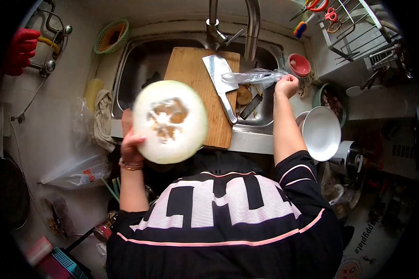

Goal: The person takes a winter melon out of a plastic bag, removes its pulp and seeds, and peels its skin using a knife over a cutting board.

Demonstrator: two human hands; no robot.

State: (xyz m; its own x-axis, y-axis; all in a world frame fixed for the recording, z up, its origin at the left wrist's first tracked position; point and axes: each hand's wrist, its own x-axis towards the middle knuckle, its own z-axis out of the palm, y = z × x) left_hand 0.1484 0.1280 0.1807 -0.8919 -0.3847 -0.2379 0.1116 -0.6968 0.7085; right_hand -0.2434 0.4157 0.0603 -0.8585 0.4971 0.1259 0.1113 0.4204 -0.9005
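My left hand [131,143] grips a large cut winter melon [191,123] by its left side. Its pale cut face, with a seedy hollow in the middle, points up at me, somewhat blurred. Over the right basin, my right hand [287,86] is closed on one end of a clear plastic film or bag [258,76]. The film stretches leftward to a cleaver [215,73], crossing its blade. That cleaver lies on a wooden cutting board [184,63] laid across the sink, its metal handle toward me.
The double sink [137,60] has a faucet [214,30] at the back. Scraps and a dark-bladed tool [251,106] lie in the right basin. A white bowl [322,135] and pink bowl [299,65] stand right; a cloth [103,118] and green basket [111,36] are left.
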